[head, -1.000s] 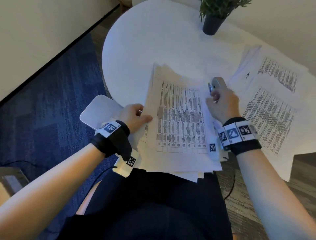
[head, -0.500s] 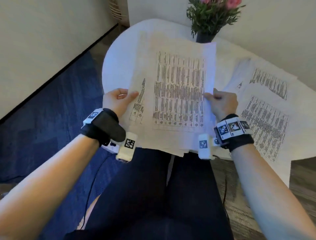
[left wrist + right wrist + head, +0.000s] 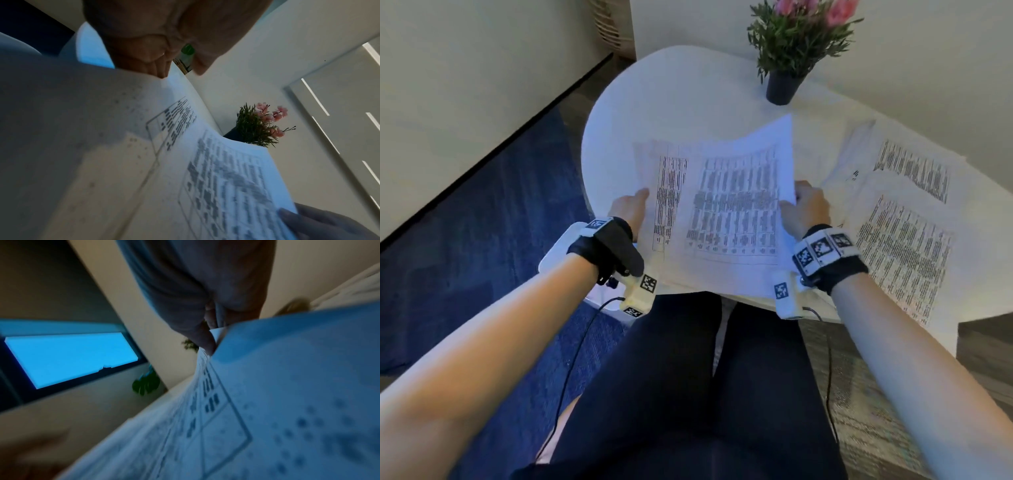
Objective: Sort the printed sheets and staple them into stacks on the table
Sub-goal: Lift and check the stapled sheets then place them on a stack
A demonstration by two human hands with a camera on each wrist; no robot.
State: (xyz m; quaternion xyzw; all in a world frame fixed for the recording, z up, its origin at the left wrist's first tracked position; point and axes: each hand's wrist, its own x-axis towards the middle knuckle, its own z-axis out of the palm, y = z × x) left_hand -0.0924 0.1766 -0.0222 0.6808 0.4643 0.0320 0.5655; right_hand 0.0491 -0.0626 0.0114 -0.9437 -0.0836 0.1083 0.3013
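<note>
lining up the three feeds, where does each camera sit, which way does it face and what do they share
Head: looks forward and down at the held printed sheets, round table; both forearms, left hand, right hand, lap.
Left wrist: looks up along the left hand's palm, across the sheets.
Right wrist: along the right hand's fingers, toward a window.
Shared: head and left wrist show the potted plant.

The head view looks steeply down over the lap at the potted plant (image 3: 787,51) on the table's far side. Both wrist views sit close beneath the held sheets (image 3: 205,170), tilted upward. The left wrist view shares that plant; the right faces a window (image 3: 69,358).
</note>
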